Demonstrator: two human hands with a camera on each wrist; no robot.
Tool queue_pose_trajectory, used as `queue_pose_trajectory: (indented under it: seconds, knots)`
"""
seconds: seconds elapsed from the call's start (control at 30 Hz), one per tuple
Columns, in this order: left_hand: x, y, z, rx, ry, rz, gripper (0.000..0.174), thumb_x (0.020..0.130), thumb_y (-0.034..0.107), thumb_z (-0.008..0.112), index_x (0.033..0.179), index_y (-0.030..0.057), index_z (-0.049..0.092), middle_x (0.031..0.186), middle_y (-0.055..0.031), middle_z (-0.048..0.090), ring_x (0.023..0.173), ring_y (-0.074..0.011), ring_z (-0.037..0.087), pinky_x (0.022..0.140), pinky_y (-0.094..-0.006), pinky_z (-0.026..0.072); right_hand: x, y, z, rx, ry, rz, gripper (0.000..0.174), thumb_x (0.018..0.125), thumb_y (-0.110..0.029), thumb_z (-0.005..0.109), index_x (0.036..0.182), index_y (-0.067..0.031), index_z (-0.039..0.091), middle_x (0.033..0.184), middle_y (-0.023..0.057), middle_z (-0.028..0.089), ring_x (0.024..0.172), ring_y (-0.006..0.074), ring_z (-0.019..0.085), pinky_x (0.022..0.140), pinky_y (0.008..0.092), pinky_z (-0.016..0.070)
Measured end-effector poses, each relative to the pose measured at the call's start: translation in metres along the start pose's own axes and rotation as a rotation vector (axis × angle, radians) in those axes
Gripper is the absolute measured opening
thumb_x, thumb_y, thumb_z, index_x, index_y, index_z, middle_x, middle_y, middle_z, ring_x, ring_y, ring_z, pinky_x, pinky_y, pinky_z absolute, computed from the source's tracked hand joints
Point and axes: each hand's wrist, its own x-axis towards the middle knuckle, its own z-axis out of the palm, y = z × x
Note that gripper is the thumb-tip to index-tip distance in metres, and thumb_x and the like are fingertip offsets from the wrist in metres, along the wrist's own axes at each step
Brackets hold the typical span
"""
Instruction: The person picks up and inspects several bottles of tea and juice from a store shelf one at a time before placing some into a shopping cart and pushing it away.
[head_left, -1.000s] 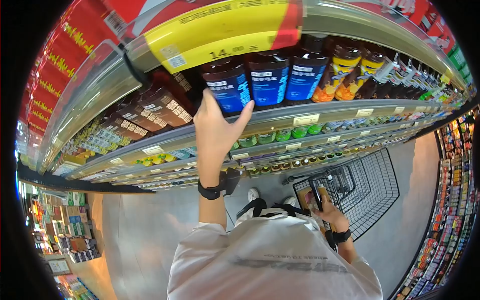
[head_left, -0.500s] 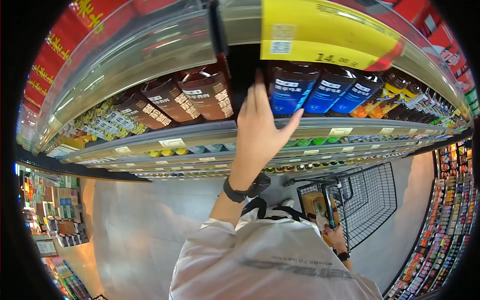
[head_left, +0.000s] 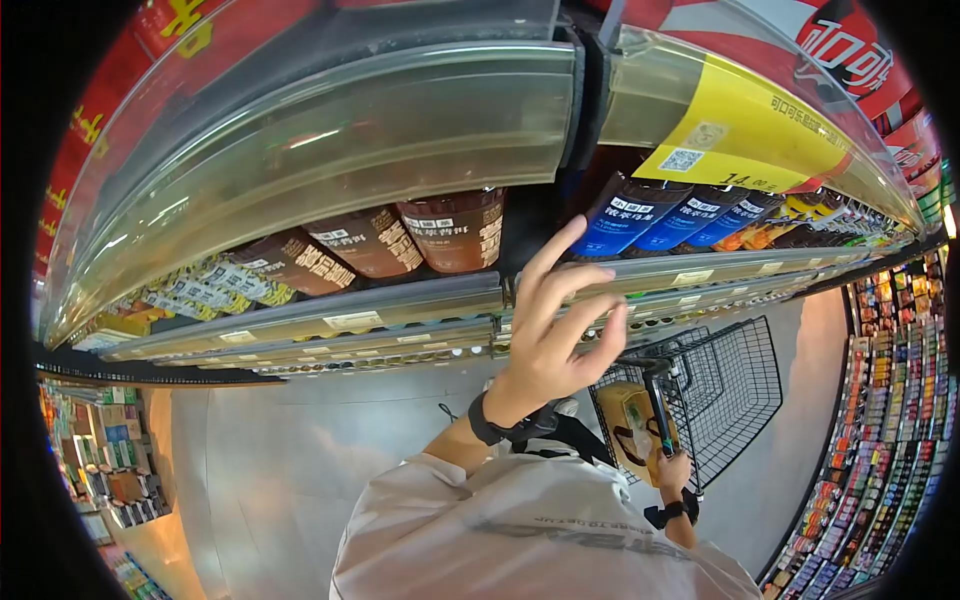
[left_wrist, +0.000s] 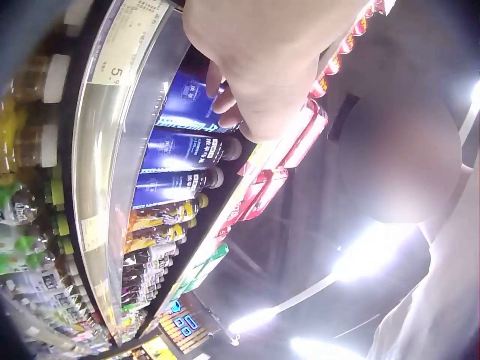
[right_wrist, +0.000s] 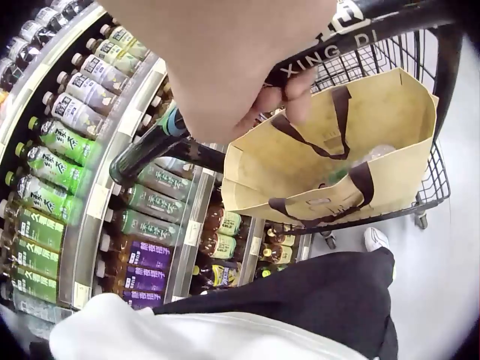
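My left hand (head_left: 560, 335) hovers in front of the shelf edge with its fingers spread and loosely bent, holding nothing. In the head view its index fingertip overlaps the nearest blue-labelled bottle (head_left: 615, 222), the first in a row of dark drink bottles. The left wrist view shows the hand (left_wrist: 259, 71) across the near end of these blue bottles (left_wrist: 180, 146). Left of a dark gap stand brown-labelled bottles (head_left: 450, 235). Low at the right, my right hand (head_left: 673, 470) grips the black shopping cart handle (right_wrist: 330, 54), fingers curled round the bar.
A brown paper bag (right_wrist: 251, 180) with dark handles sits at the cart's handle end, clear plastic inside. The wire cart (head_left: 740, 400) stands on the grey floor. A yellow price sign (head_left: 740, 130) hangs over the blue bottles. Lower shelves hold green-labelled bottles (right_wrist: 56, 157).
The view has swung left, so bottles and sign sit further right. My left hand has drawn back from the shelf gap beside the blue bottle, its fingers spreading. The right hand stays at the cart handle.
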Motion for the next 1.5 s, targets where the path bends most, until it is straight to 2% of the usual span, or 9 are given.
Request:
queue_pose_trajectory:
  seconds: [0.03, 0.17, 0.4, 0.5, 0.63, 0.9, 1.2, 1.33, 1.5]
  knots:
    - [-0.002, -0.002, 0.003, 0.000, 0.050, -0.027, 0.008, 0.080, -0.006, 0.074, 0.087, -0.0024, 0.071, 0.101, -0.0148, 0.071, 0.103, -0.0363, 0.070, 0.088, -0.0414, 0.0555, -0.001, 0.000, 0.001, -0.005, 0.020, -0.002, 0.037, 0.084, -0.035, 0.077, 0.104, -0.0031, 0.077, 0.096, 0.0250, 0.075, 0.091, 0.0445, 0.072, 0.081, 0.0515, 0.0571]
    - [-0.012, -0.004, 0.010, -0.127, 0.001, -0.086, 0.012, 0.077, -0.004, 0.077, 0.085, -0.0012, 0.069, 0.087, -0.0101, 0.070, 0.074, -0.0245, 0.069, 0.066, -0.0316, 0.0551, -0.003, -0.007, -0.009, -0.069, 0.028, -0.050, 0.036, 0.084, -0.035, 0.077, 0.101, -0.0040, 0.078, 0.091, 0.0248, 0.075, 0.086, 0.0439, 0.073, 0.079, 0.0514, 0.0578]
    - [-0.027, 0.020, 0.031, -0.302, -0.441, 0.077, 0.014, 0.077, 0.002, 0.080, 0.077, 0.0056, 0.066, 0.084, -0.0046, 0.067, 0.065, -0.0204, 0.065, 0.056, -0.0323, 0.0509, 0.015, 0.019, -0.008, -0.140, 0.070, -0.018, 0.040, 0.083, -0.039, 0.079, 0.101, -0.0039, 0.079, 0.094, 0.0240, 0.076, 0.091, 0.0428, 0.074, 0.082, 0.0505, 0.0591]
    - [-0.029, 0.038, 0.046, -0.308, -0.517, 0.090, 0.017, 0.078, 0.003, 0.080, 0.074, 0.0061, 0.064, 0.082, -0.0040, 0.066, 0.063, -0.0204, 0.063, 0.055, -0.0329, 0.0498, 0.033, 0.033, -0.013, -0.113, 0.058, 0.033, 0.043, 0.081, -0.040, 0.080, 0.096, 0.0001, 0.078, 0.094, 0.0251, 0.076, 0.091, 0.0427, 0.074, 0.082, 0.0504, 0.0593]
    - [-0.036, 0.062, 0.072, -0.234, -0.465, 0.019, 0.017, 0.081, 0.003, 0.080, 0.074, 0.0049, 0.065, 0.082, -0.0036, 0.067, 0.061, -0.0191, 0.062, 0.054, -0.0315, 0.0487, 0.066, 0.067, -0.012, -0.133, 0.069, 0.020, 0.045, 0.080, -0.041, 0.081, 0.095, 0.0010, 0.078, 0.091, 0.0239, 0.075, 0.087, 0.0426, 0.074, 0.080, 0.0503, 0.0595]
    - [-0.047, 0.117, 0.153, -0.158, -0.244, -0.398, 0.009, 0.095, 0.001, 0.072, 0.087, -0.0042, 0.069, 0.085, -0.0087, 0.068, 0.068, -0.0134, 0.065, 0.063, -0.0268, 0.0518, 0.117, 0.117, -0.040, -0.038, 0.107, -0.114, 0.041, 0.082, -0.040, 0.077, 0.087, 0.0006, 0.076, 0.086, 0.0255, 0.073, 0.083, 0.0450, 0.072, 0.077, 0.0530, 0.0584]
    - [-0.024, 0.138, 0.212, 0.126, -0.067, -0.377, 0.012, 0.101, 0.007, 0.068, 0.106, -0.0029, 0.070, 0.100, -0.0059, 0.067, 0.080, -0.0119, 0.070, 0.068, -0.0249, 0.0542, 0.157, 0.173, -0.061, -0.016, 0.097, -0.185, 0.042, 0.080, -0.041, 0.081, 0.086, -0.0002, 0.076, 0.085, 0.0237, 0.074, 0.080, 0.0421, 0.074, 0.077, 0.0490, 0.0601]
    - [0.000, 0.136, 0.222, 0.171, 0.021, -0.352, 0.026, 0.099, 0.010, 0.072, 0.122, -0.0014, 0.069, 0.106, -0.0050, 0.066, 0.083, -0.0104, 0.069, 0.067, -0.0250, 0.0546, 0.158, 0.191, -0.071, 0.010, 0.159, -0.229, 0.041, 0.079, -0.041, 0.082, 0.085, -0.0015, 0.077, 0.084, 0.0226, 0.075, 0.080, 0.0419, 0.074, 0.076, 0.0484, 0.0603]
    - [0.030, 0.125, 0.229, 0.298, 0.118, -0.181, 0.040, 0.095, 0.006, 0.074, 0.133, -0.0017, 0.063, 0.130, -0.0138, 0.058, 0.082, -0.0127, 0.068, 0.061, -0.0239, 0.0554, 0.166, 0.210, -0.068, -0.001, 0.160, -0.186, 0.041, 0.078, -0.040, 0.082, 0.089, -0.0001, 0.077, 0.084, 0.0236, 0.074, 0.080, 0.0414, 0.074, 0.075, 0.0479, 0.0603]
